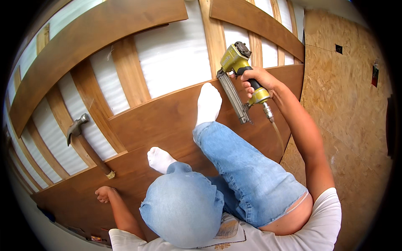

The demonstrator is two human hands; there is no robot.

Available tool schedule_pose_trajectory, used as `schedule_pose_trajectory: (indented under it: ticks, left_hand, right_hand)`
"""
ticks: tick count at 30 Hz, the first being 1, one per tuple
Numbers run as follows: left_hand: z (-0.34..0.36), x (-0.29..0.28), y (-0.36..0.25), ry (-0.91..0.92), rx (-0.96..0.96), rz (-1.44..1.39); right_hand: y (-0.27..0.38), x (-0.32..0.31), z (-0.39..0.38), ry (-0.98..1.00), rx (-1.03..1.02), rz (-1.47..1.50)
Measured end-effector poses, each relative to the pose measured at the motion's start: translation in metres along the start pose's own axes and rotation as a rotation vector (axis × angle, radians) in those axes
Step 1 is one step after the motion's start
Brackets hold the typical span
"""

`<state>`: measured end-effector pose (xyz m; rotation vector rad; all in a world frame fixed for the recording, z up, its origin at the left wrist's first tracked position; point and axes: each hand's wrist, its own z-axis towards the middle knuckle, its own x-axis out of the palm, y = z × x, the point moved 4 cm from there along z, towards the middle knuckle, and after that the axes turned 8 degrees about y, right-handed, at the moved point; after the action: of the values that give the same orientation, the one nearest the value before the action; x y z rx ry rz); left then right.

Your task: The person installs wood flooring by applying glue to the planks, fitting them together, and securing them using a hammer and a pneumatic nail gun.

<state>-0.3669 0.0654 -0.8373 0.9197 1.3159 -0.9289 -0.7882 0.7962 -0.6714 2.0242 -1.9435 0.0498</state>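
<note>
My right hand (258, 80) is wrapped round the black grip of a yellow-green pneumatic nail gun (234, 58). Its long metal magazine slants over the brown floorboards (155, 117), and an air hose (278, 136) runs from the fitting below the grip. The gun's nose is near the boards' far edge, beside my white-socked foot (209, 102); contact is unclear. At left, my left hand (103, 194) rests curled on the boards, its fingers closed; anything inside is hidden. Just beyond it lies a claw hammer (90, 146), its head over the battens and its handle end on the boards.
Wooden battens (130, 71) cross white foam sheeting (171, 54) beyond the laid boards. Two loose planks, a long left plank (83, 46) and a right plank (259, 27), lie across the battens. A particle-board panel (339, 125) with dark box openings stands at the right.
</note>
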Motion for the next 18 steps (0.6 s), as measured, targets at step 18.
schedule_pose_trajectory:
  ticks: [18]
  left_hand:
    - [0.009,0.014,0.000,-0.009,-0.080,0.027]
  right_hand:
    - [0.019,0.007,-0.005,-0.042,0.109,-0.163]
